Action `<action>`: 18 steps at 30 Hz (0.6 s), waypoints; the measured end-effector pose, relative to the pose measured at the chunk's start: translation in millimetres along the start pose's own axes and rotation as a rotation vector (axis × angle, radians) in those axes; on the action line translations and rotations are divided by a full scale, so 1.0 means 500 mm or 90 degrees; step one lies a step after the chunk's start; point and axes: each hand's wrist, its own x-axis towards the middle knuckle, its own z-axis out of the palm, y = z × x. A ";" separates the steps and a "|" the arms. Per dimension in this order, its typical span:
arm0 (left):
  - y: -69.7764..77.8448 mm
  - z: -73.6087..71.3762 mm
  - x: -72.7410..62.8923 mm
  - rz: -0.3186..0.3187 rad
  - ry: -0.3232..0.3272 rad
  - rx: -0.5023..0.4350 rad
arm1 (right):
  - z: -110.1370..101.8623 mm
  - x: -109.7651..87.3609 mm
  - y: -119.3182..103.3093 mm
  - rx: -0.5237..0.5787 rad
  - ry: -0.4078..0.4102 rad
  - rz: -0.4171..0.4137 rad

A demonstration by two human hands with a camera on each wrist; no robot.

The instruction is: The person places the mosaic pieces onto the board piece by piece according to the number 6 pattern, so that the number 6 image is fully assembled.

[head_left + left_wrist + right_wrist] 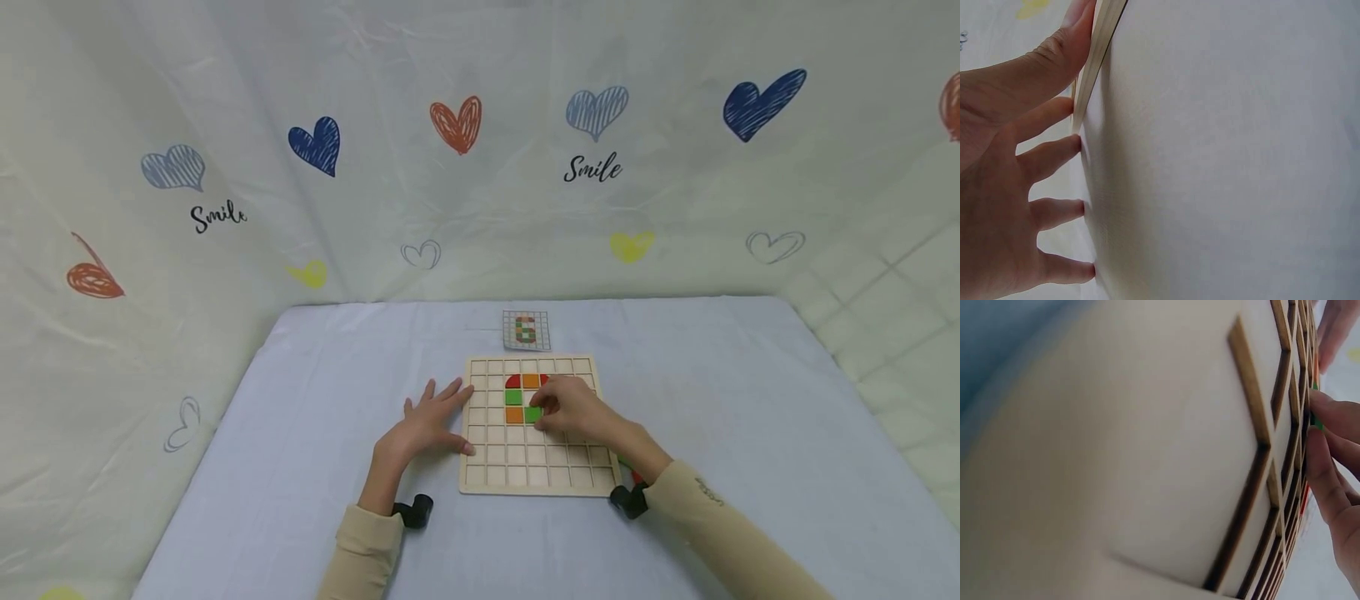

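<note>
A square wooden grid board [507, 477] lies on the table. Red, orange and green tiles sit in its upper middle squares, among them an orange tile [514, 414] and a green tile [513, 397]. My right hand [581, 412] reaches over the board from the right, thumb and fingertips pinching another green tile [1317, 419] at a square beside the orange one. The fingers partly cover the red tile in the top row. With fingers spread, my left hand [423, 427] rests at the board's left side, its thumb [1075, 37] against the wooden edge.
Behind the board lies a small pattern card [527, 331] with a coloured figure on a grid. Red and green pieces [637, 477] show partly under my right forearm at the board's lower right. A white cloth covers the table [360, 367]; a curtain with hearts hangs behind.
</note>
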 end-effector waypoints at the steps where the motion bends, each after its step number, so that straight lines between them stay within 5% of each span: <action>1: 0.001 0.000 0.000 0.000 0.000 0.000 | 0.000 0.000 -0.002 -0.007 -0.002 -0.001; 18: 0.004 0.002 -0.003 0.002 0.002 -0.002 | -0.025 -0.057 -0.001 -0.012 0.021 -0.009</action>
